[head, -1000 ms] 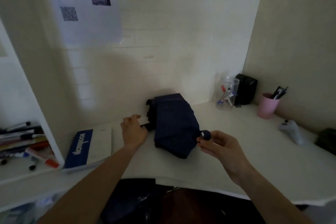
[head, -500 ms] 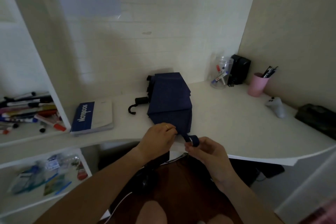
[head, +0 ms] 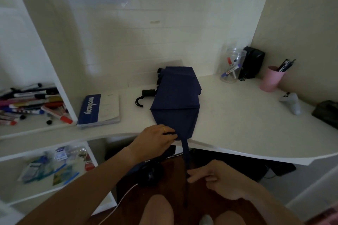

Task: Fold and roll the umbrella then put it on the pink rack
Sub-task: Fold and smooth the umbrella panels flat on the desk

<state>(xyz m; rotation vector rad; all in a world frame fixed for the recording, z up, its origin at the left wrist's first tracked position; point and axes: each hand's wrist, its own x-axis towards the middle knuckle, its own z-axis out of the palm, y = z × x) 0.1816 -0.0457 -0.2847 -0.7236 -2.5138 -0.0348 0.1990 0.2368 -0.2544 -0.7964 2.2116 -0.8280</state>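
Observation:
A navy blue folding umbrella [head: 176,100] lies flattened on the white desk [head: 237,124], its near end at the desk's front edge. Its black handle [head: 147,93] with a wrist loop pokes out to the left. My left hand [head: 155,139] presses down on the canopy's near left corner at the desk edge. A narrow navy closure strap [head: 185,153] runs from that end down over the edge. My right hand [head: 217,177] pinches the strap's lower end below the desk. No pink rack is in view.
A blue and white notebook [head: 99,109] lies left of the umbrella. Markers [head: 31,104] fill the left shelf. At the back right stand a clear jar [head: 231,67], a black box [head: 253,62], a pink pen cup [head: 270,78], a white controller [head: 291,100]. My knees are below.
My right hand has drawn the strap out long, down and toward me below the desk edge. My left hand stays on the canopy's near end. The view has tilted further down.

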